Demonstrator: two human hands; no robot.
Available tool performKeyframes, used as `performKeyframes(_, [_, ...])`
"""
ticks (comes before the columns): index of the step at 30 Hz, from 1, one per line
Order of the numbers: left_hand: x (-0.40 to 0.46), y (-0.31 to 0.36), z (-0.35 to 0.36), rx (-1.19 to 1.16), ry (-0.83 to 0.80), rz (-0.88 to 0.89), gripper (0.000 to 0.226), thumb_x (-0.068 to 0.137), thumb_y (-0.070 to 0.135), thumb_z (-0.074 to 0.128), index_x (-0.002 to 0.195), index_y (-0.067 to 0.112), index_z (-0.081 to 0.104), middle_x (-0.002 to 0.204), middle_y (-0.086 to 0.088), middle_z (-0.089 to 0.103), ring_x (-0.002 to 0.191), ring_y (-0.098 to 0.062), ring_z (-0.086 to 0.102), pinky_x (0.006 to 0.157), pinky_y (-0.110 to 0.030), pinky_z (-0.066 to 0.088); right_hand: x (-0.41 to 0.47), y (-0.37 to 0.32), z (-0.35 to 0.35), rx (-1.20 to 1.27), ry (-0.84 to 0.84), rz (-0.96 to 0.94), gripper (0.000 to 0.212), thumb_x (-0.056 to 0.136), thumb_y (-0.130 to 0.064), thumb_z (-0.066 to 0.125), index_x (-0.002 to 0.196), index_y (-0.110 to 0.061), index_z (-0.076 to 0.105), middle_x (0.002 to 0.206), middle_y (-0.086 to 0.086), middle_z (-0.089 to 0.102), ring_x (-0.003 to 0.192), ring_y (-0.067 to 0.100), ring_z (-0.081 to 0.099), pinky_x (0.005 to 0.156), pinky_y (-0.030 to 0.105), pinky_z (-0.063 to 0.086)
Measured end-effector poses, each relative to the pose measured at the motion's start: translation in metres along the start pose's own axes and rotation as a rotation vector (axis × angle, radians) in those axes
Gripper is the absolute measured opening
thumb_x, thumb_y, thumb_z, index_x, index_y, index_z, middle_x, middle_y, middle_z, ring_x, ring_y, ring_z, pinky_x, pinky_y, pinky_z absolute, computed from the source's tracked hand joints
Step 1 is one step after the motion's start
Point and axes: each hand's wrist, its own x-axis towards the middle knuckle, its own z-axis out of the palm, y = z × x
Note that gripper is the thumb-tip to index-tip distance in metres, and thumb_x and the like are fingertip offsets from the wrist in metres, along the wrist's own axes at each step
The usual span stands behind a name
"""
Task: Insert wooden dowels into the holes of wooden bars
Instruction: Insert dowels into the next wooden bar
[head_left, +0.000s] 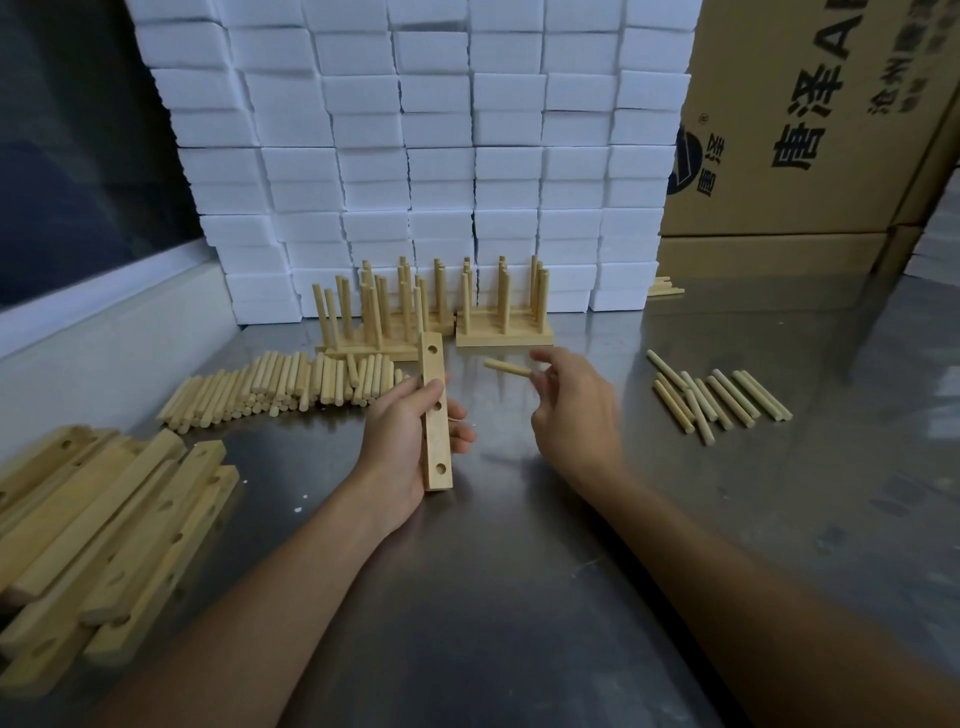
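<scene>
- Head view: our left fingers (457, 434) are curling round a wooden bar (435, 410), the thumb clamping its left edge, so the bar is standing above the steel table (519, 571) with its holed face turned up toward us and its three visible holes empty.
- Our left hand (400, 447) is gripping the bar at mid-length, which is keeping the top and bottom holes uncovered.
- Our right hand (571, 410) is pinching a single dowel (508, 367) by one end between thumb and fingertips, the free end pointing left at the bar; the two are near but apart.
- We are judging the top hole to be the likely target.
- We are keeping loose dowels (291, 387) piled to the left, spare dowels (719, 397) fanned out to the right, and blank bars (104, 519) stacked at the left edge, all within reach.
- We are parking finished racks (431, 312) upright at the back, against white foam blocks (415, 156) beside a cardboard carton (810, 130), clear of the working space.
</scene>
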Motion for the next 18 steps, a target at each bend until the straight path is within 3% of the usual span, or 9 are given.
performKeyframes(3, [0.001, 0.0, 0.0, -0.021, 0.007, -0.016, 0.018, 0.101, 0.008, 0.046, 0.109, 0.0, 0.06, 0.072, -0.014, 0.057, 0.05, -0.021, 0.06, 0.043, -0.025, 0.048, 0.004, 0.002, -0.001, -0.121, -0.07, 0.152, 0.033, 0.09, -0.002, 0.048, 0.113, -0.024, 0.058, 0.092, -0.006, 0.057, 0.088, 0.014, 0.052, 0.085, 0.033, 0.027])
performKeyframes(6, [0.001, 0.0, 0.0, -0.026, 0.008, -0.024, 0.019, 0.101, 0.008, 0.046, 0.11, 0.0, 0.059, 0.073, -0.015, 0.057, 0.051, -0.021, 0.06, 0.044, -0.025, 0.048, 0.003, 0.001, -0.003, -0.071, -0.086, 0.199, 0.02, 0.095, -0.009, 0.041, 0.105, -0.025, 0.047, 0.079, -0.004, 0.058, 0.078, 0.017, 0.052, 0.079, 0.035, 0.031])
performKeyframes(8, [0.001, 0.0, 0.0, -0.028, 0.007, -0.021, 0.018, 0.1, 0.008, 0.046, 0.108, -0.001, 0.06, 0.073, -0.015, 0.057, 0.05, -0.022, 0.06, 0.044, -0.025, 0.048, 0.0, -0.001, -0.002, 0.028, -0.097, 0.147, 0.01, 0.103, -0.023, 0.035, 0.1, -0.024, 0.045, 0.075, -0.002, 0.056, 0.072, 0.02, 0.054, 0.063, 0.032, 0.035])
performKeyframes(10, [0.001, 0.0, 0.001, -0.01, 0.003, -0.009, 0.016, 0.1, 0.007, 0.047, 0.105, -0.001, 0.06, 0.073, -0.016, 0.057, 0.049, -0.023, 0.06, 0.043, -0.026, 0.049, -0.003, -0.006, -0.002, 0.1, -0.091, 0.109, 0.031, 0.104, -0.046, 0.029, 0.09, -0.024, 0.045, 0.07, -0.005, 0.054, 0.064, 0.014, 0.053, 0.053, 0.029, 0.033])
performKeyframes(13, [0.001, -0.001, 0.001, 0.033, -0.02, 0.008, 0.013, 0.1, 0.007, 0.05, 0.101, 0.0, 0.062, 0.076, -0.017, 0.058, 0.05, -0.025, 0.062, 0.046, -0.028, 0.053, -0.005, -0.008, -0.002, 0.066, -0.116, 0.068, 0.06, 0.09, -0.072, 0.02, 0.07, -0.022, 0.043, 0.061, -0.006, 0.048, 0.055, 0.011, 0.046, 0.052, 0.028, 0.033])
performKeyframes(18, [0.001, -0.002, -0.001, 0.067, -0.073, 0.001, 0.019, 0.098, 0.006, 0.054, 0.114, 0.006, 0.065, 0.076, -0.014, 0.062, 0.055, -0.025, 0.064, 0.049, -0.03, 0.054, -0.005, -0.008, -0.004, 0.007, -0.125, 0.05, 0.067, 0.091, -0.073, 0.029, 0.06, -0.015, 0.042, 0.053, -0.003, 0.042, 0.049, 0.012, 0.039, 0.049, 0.029, 0.029])
